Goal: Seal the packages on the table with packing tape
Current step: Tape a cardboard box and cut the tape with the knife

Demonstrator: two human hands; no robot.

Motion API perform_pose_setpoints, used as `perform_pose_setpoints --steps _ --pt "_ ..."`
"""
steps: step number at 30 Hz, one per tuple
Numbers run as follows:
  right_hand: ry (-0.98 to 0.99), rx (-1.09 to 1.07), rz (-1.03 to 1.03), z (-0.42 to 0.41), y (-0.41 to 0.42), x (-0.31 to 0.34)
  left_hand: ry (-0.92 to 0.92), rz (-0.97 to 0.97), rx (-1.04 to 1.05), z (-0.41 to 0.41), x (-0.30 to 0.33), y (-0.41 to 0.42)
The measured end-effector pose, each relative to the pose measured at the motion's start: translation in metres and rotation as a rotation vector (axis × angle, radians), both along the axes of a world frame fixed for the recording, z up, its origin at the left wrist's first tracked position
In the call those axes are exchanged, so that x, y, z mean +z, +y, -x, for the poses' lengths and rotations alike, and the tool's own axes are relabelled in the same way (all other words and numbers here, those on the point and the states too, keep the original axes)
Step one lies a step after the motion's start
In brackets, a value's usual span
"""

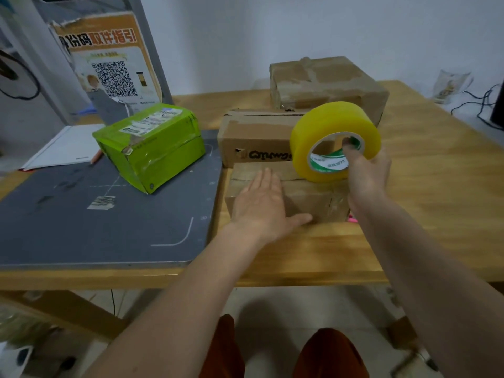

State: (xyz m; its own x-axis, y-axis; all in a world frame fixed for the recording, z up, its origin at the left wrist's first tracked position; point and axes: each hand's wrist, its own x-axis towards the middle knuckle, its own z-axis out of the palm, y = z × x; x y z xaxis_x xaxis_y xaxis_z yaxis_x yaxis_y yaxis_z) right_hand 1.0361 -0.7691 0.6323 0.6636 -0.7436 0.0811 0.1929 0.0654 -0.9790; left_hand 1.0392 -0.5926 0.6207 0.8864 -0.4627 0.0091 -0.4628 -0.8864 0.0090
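1. A person sits at a wooden table (425, 170), both bare forearms reaching forward over its near edge.
2. The left hand (261, 205) lies palm down on top of the nearest cardboard box (305, 200). Its fingers are straight and close together, pointing away from the person, with the thumb spread out to the right along the box's near top edge.
3. The right hand (368, 173) holds a large roll of yellow packing tape (334, 140). The thumb is hooked inside the roll's core, and the other fingers curl around the outside on the far right, mostly hidden behind the roll.
4. The tape roll stands on edge, just right of the left fingertips, its lower rim touching the far right part of the nearest box's top.
5. Just beyond the left fingertips sits a second cardboard box (256, 140) with black handwriting on its front.
6. Farther back, behind the tape roll, is a larger taped box (324, 80).
7. Well to the left of the left hand, a green package (152, 145) with shipping labels rests tilted on a grey mat (81, 219).
8. Behind the green package stands a poster with a QR code (109, 64).
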Motion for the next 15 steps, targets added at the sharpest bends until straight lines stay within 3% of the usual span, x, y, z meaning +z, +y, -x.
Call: perform_pose_setpoints --steps 9,15 --pt "0.008 0.043 -0.059 0.000 0.000 0.004 -0.006 -0.062 0.262 -0.004 0.001 0.017" --pt "-0.004 0.061 0.025 0.000 0.018 0.003 0.066 0.164 -0.063 -0.007 0.005 -0.002"
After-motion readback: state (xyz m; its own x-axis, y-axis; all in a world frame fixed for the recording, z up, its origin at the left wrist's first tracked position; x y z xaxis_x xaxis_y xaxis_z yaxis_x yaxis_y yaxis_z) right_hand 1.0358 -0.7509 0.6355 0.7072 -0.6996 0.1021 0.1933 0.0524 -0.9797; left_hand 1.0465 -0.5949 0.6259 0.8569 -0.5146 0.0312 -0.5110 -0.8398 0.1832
